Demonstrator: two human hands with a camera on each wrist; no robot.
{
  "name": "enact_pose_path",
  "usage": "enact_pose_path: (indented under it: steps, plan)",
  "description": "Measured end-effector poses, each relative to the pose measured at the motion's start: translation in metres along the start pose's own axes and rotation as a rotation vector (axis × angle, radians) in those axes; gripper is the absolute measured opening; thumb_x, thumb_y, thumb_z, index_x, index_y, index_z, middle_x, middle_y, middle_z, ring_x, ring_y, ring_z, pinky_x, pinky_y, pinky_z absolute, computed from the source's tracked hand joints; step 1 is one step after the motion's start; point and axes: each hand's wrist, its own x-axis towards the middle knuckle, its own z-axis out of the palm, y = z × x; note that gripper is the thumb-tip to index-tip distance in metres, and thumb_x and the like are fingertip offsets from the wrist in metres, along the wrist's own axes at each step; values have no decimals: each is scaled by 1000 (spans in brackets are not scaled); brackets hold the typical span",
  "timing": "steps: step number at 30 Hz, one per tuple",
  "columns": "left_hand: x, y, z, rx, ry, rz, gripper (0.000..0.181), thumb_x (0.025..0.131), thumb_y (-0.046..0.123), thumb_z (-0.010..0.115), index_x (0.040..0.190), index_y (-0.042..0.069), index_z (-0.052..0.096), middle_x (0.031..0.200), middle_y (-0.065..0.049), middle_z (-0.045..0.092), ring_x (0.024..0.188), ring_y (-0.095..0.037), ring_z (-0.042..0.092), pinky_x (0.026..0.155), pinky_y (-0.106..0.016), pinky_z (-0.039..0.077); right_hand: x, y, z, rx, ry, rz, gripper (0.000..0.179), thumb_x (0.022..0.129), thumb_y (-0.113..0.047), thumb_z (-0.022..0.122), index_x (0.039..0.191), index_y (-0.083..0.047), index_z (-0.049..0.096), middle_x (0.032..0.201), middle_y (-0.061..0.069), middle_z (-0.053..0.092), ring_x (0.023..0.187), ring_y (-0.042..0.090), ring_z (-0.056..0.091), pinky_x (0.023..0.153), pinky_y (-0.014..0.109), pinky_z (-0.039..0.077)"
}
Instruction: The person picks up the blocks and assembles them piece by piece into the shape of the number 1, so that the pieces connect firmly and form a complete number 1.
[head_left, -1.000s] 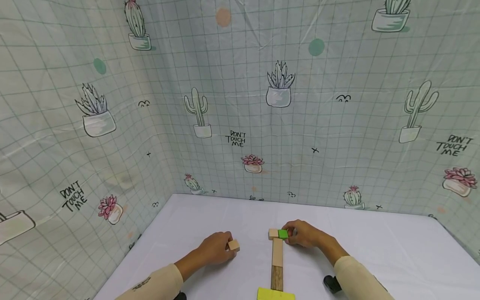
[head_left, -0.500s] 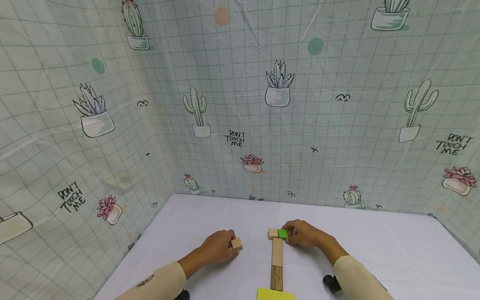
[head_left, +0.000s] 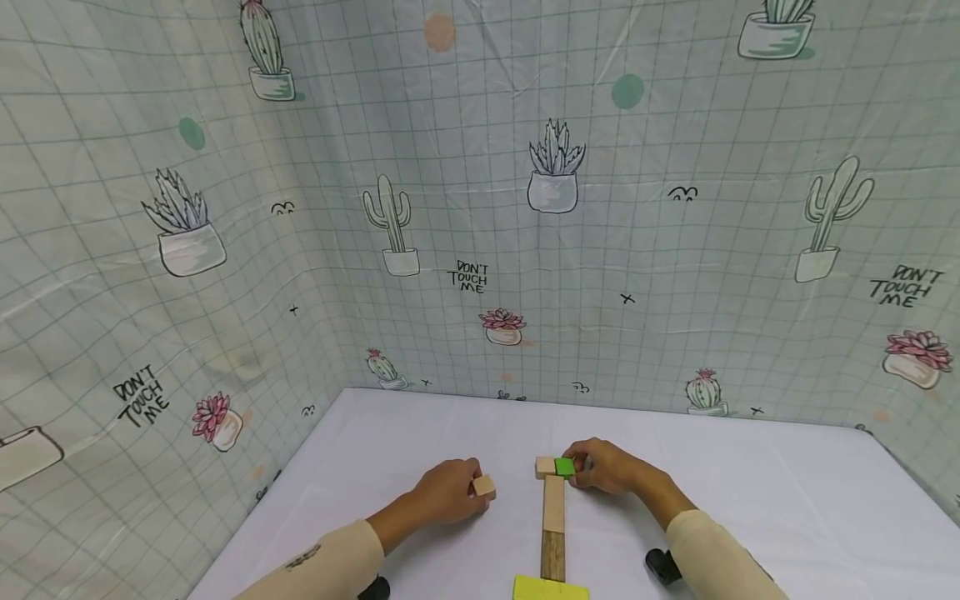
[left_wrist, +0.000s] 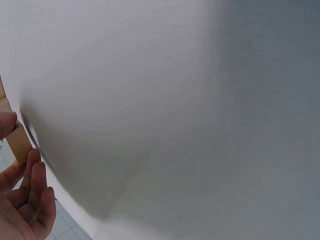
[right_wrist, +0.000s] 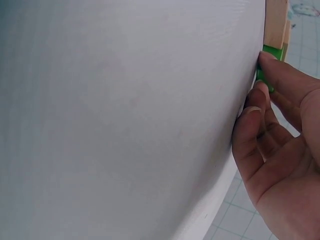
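Observation:
My left hand (head_left: pixel 452 492) pinches a plain wooden cube (head_left: pixel 483 485) between thumb and fingers, left of a row of blocks; the cube (left_wrist: pixel 20 143) also shows at the left edge of the left wrist view. My right hand (head_left: pixel 607 467) pinches a green block (head_left: pixel 565 467) at its right side, the thumb and fingertips on it in the right wrist view. The green block sits beside another plain wooden cube (head_left: pixel 545 467). Both lie at the far end of a light wooden block (head_left: pixel 553 504), which lines up with a darker brown block (head_left: pixel 552 557).
A yellow block (head_left: pixel 551 588) lies at the near end of the row, cut off by the frame's bottom. The white table (head_left: pixel 750 492) ends at a cloth backdrop (head_left: pixel 600 250) printed with cacti. Black objects (head_left: pixel 663 567) show beside the forearms.
My left hand has moved right with the wooden cube, closer to the row. The right hand stays at the green block. The head view has shifted slightly.

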Motion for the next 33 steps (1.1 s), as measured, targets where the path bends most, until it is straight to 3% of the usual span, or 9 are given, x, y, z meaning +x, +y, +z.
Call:
enact_pose_path:
  steps: [33]
  plan:
    - [13,18,11,26,7,28,28,88,29,77,103,10,64,76,8,55,67,-6,48,60,-24,41,-1,-1,0,-5,3,17,31,86,-10,77,115,-4,68,90,0,58,86,17,52,77,35,46]
